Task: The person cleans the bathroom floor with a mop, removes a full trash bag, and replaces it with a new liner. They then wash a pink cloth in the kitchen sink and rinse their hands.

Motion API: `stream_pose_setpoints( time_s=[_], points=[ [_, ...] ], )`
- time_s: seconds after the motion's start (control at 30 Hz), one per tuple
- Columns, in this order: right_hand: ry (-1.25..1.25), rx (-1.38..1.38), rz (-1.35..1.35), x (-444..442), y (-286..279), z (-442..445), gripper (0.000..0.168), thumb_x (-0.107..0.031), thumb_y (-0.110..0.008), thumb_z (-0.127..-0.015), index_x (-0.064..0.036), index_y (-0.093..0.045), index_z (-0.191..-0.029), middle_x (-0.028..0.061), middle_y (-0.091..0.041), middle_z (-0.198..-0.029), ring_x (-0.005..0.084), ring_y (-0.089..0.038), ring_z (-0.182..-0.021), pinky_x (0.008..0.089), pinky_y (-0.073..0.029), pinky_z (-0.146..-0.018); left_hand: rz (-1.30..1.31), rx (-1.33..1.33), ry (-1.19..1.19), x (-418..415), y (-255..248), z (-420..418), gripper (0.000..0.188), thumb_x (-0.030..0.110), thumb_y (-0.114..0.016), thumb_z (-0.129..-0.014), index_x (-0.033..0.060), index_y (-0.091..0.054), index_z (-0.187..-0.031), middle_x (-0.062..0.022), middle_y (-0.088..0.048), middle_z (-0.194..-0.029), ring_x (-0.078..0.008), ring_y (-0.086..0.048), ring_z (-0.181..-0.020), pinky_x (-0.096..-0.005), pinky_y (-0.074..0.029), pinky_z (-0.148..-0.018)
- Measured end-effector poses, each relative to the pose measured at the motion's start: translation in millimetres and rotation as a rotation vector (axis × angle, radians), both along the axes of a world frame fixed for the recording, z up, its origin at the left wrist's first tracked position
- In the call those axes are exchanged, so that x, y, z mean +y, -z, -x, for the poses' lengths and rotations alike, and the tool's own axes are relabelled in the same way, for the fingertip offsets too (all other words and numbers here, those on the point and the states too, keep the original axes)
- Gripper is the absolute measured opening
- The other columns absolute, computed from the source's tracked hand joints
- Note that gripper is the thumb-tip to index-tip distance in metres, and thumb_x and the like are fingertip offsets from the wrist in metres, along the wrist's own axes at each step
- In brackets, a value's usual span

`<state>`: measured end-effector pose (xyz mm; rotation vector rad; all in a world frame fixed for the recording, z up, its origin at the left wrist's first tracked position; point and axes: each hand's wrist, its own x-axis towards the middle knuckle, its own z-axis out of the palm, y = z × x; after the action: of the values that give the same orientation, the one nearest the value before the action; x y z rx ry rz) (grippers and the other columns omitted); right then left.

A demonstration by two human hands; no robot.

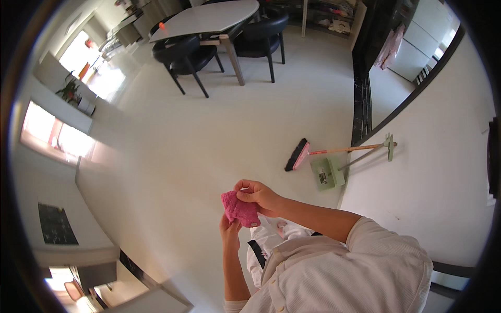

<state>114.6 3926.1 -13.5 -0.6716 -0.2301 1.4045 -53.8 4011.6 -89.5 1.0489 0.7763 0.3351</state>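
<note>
A folded pink terry cloth [246, 213] is held up in front of my body, above the pale floor. My right hand [260, 197] pinches its upper edge between thumb and fingers. From below, my left hand [231, 231] grips the cloth's lower left side, with some of its fingers hidden behind the fabric. A small pale tag shows at the cloth's bottom corner.
A broom [299, 154] with black bristles and a green dustpan [328, 174] lean at the white wall [422, 168] on the right. Ahead stand a table [211, 17] and black chairs [188, 56]. A dark-framed doorway [362, 98] opens at the right. A potted plant [70, 92] is at the left.
</note>
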Motion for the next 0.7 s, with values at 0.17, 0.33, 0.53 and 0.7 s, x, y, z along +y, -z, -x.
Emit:
stream_pose_setpoints(
  time_s=[0.17, 0.33, 0.53, 0.7],
  points=[
    [0.169, -0.047, 0.143, 79, 12, -110, 0.009, -0.014, -0.056, -0.089, -0.009, -0.052, -0.095, 0.0009, -0.056, -0.089, 0.0101, -0.055, -0.081, 0.0254, -0.047, -0.071, 0.166, -0.136, -0.065, 94, 9, -96, 0.034, 0.012, -0.053, -0.088, 0.0036, -0.046, -0.12, -0.0092, -0.056, -0.113, -0.022, -0.057, -0.101, -0.0401, -0.048, -0.089],
    [0.496, -0.061, 0.126, 100, 27, -238, 0.006, -0.012, -0.055, -0.089, -0.009, -0.052, -0.094, 0.0004, -0.055, -0.089, 0.0102, -0.054, -0.081, 0.0259, -0.047, -0.069, 0.23, -0.298, 0.102, 191, 6, -263, 0.033, 0.008, -0.047, -0.088, 0.0044, -0.045, -0.121, -0.0115, -0.054, -0.117, -0.0258, -0.054, -0.107, -0.0443, -0.042, -0.098],
    [1.04, 0.053, 0.19, 63, 29, -368, 0.002, -0.009, -0.054, -0.089, -0.01, -0.052, -0.091, 0.0006, -0.055, -0.088, 0.0104, -0.055, -0.08, 0.0252, -0.046, -0.064, 0.464, -0.312, 0.501, 199, -27, -507, 0.03, 0.004, -0.046, -0.086, 0.008, -0.048, -0.116, -0.0089, -0.055, -0.114, -0.0253, -0.055, -0.104, -0.045, -0.044, -0.095],
    [1.291, 0.055, 0.168, 21, 38, -488, 0.002, -0.008, -0.053, -0.089, -0.006, -0.052, -0.09, 0.0022, -0.055, -0.087, 0.0122, -0.056, -0.078, 0.0269, -0.049, -0.068, 0.547, -0.293, 0.757, 148, -38, -688, 0.03, 0.009, -0.046, -0.088, 0.0062, -0.049, -0.118, -0.009, -0.054, -0.12, -0.025, -0.053, -0.11, -0.0424, -0.044, -0.096]
  ],
)
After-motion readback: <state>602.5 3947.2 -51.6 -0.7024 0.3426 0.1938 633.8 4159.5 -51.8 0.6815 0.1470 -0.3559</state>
